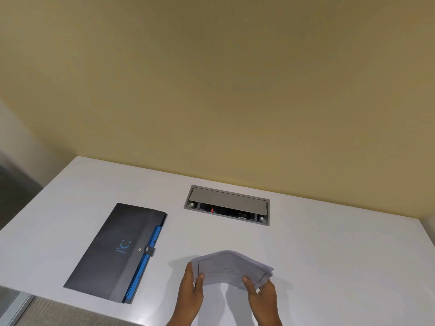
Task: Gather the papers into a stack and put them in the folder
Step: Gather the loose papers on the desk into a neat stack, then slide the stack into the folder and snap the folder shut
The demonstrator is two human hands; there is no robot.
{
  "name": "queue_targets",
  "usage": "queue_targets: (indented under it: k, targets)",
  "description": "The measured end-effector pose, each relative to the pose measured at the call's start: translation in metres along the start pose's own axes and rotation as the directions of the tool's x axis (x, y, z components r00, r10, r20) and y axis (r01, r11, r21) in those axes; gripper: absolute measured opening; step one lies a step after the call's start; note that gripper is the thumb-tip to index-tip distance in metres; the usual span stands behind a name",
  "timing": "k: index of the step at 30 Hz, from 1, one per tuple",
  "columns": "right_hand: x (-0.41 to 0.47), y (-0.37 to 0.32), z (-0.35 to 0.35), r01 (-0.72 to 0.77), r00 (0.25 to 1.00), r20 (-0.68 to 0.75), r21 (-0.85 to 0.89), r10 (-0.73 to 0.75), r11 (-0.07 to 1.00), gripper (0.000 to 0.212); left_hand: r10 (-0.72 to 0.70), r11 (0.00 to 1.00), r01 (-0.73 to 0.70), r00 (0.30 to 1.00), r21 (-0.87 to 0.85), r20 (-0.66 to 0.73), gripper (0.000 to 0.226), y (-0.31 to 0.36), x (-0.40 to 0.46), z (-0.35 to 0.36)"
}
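Folder [116, 252] sits at the left of the white desk [329, 255], flat, dark cover up, flap snapped shut, blue tabbed dividers poking out along its right edge. Not opened yet.

Left hand [191, 290] pinches the left edge of the papers [231, 267], thumb on top, fingers curled underneath. Stack is bowed upward in the middle, held just above the desk, right of the folder and well apart from it. Edges on the right side fan a bit, so not fully squared.

Right hand [260, 294] grips the right lower corner the same way, thumb on top, closed on the sheets.

No loose sheets visible elsewhere, so gathering looks done.

Left to do, my read: square the stack, unsnap the flap, slide papers in.

Cable hatch [227, 204] behind, irrelevant.
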State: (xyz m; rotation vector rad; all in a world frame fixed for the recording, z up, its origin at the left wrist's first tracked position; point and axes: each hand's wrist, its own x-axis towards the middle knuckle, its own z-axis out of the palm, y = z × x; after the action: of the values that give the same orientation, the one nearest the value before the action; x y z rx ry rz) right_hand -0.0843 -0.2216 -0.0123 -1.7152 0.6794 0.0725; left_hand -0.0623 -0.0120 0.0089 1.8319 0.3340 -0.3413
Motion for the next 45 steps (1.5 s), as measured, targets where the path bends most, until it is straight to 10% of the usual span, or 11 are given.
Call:
queue_targets:
  k: [27, 34, 45]
  targets:
    - [-0.014, 0.006, -0.004, -0.034, 0.999, -0.041, -0.081, 0.031, 0.996, 0.026, 0.121, 0.961, -0.073, 0.978, 0.265, -0.170, 0.030, -0.049, 0.011, -0.065]
    - [-0.018, 0.035, -0.019, -0.226, 0.967, -0.143, -0.114, 0.209, 0.967, 0.018, 0.073, 0.832, 0.158, 0.919, 0.532, -0.388, 0.018, -0.087, 0.038, -0.150]
    - [-0.022, 0.039, -0.018, -0.351, 0.924, -0.230, -0.204, 0.304, 0.914, 0.016, 0.027, 0.600, 0.233, 0.951, 0.766, -0.310, 0.056, -0.086, 0.084, -0.177]
